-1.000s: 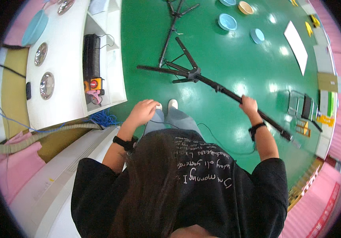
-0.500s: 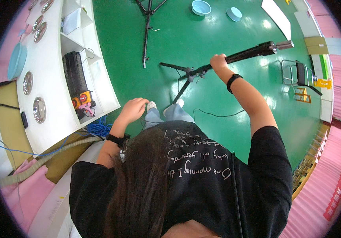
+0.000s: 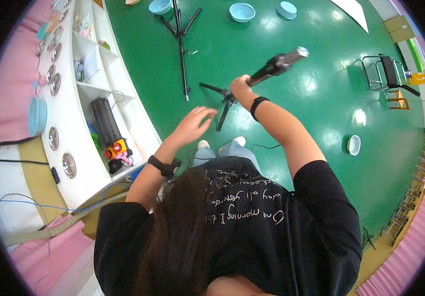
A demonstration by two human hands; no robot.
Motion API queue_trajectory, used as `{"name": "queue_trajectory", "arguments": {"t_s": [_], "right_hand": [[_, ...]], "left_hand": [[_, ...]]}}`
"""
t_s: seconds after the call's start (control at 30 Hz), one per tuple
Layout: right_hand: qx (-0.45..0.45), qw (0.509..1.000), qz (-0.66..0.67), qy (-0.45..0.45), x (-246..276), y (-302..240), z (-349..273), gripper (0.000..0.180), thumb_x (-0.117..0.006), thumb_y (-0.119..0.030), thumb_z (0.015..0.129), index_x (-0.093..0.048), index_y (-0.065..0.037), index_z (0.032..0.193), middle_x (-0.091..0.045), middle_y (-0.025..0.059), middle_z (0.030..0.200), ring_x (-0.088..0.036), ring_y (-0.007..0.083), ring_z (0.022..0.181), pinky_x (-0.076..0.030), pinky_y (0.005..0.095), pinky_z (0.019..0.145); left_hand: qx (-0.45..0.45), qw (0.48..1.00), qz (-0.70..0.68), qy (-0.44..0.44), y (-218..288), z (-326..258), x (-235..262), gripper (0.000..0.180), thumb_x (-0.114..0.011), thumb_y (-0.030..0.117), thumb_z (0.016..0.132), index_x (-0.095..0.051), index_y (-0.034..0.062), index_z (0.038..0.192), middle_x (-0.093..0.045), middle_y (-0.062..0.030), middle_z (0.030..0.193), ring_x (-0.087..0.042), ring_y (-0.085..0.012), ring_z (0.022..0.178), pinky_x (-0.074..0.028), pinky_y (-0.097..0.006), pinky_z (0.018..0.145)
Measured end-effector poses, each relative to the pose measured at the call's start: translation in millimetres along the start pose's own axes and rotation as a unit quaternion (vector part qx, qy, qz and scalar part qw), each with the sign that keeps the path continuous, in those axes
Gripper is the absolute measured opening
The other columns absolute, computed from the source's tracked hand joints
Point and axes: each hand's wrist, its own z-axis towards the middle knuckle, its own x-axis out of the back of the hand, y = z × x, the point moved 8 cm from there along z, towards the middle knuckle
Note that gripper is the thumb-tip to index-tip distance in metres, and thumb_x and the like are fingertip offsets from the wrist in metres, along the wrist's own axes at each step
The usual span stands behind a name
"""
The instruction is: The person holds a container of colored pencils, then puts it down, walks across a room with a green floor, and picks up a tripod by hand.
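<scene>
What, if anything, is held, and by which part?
The right grip holds the black stand by its shaft, below the silvery end; the left grip holds nothing.

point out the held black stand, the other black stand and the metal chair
Held black stand (image 3: 267,69), head view: upper pole
Other black stand (image 3: 182,61), head view: pole
Metal chair (image 3: 389,69), head view: black panel

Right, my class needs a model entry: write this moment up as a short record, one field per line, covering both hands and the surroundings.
Left hand: open, holding nothing visible
Right hand: closed around a black tripod stand, top end blurred
Farther ahead: second stand and blue basins on the green floor
Left side: white shelf unit, metal bowls on top
Right side: metal-framed chair
</scene>
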Motion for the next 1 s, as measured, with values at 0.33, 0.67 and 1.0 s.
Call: {"name": "queue_trajectory", "arguments": {"t_s": [0.33, 0.67, 1.0], "right_hand": [[0.171, 0.896, 0.377, 0.162, 26, -7, -13, 0.027, -0.06, -0.018, 0.069, -0.062, -0.009, 0.095, -0.062, 0.013, 0.091, -0.061, 0.0313, 0.083, -0.049, 0.045, 0.071], [-0.058, 0.663, 0.672, 0.326, 50, 115, -77, 0.042, -0.07, -0.023, 0.065, -0.053, -0.003, 0.098, -0.056, 0.0145, 0.093, -0.054, 0.0319, 0.092, -0.044, 0.0387, 0.08], [-0.122, 0.484, 0.797, 0.339, 62, 125, -34, 0.02, -0.07, -0.008, 0.062, -0.057, -0.002, 0.075, -0.061, 0.0144, 0.073, -0.06, 0.0262, 0.068, -0.048, 0.0358, 0.062]], "left_hand": [[0.028, 0.975, -0.071, 0.208, 17, 172, 27, 0.062, -0.07, 0.026, 0.075, -0.038, 0.0015, 0.123, -0.048, -0.0149, 0.12, -0.046, -0.0256, 0.112, -0.035, -0.037, 0.095], [0.028, 0.98, -0.078, 0.18, -23, 188, 56, 0.028, -0.069, 0.016, 0.075, -0.062, 0.0033, 0.099, -0.064, -0.0053, 0.093, -0.059, -0.014, 0.085, -0.045, -0.028, 0.079], [-0.114, 0.993, -0.039, 0.007, -11, 189, 61, 0.068, -0.068, 0.025, 0.074, -0.034, -0.0009, 0.126, -0.036, -0.0197, 0.125, -0.033, -0.035, 0.119, -0.03, -0.041, 0.1]]}}
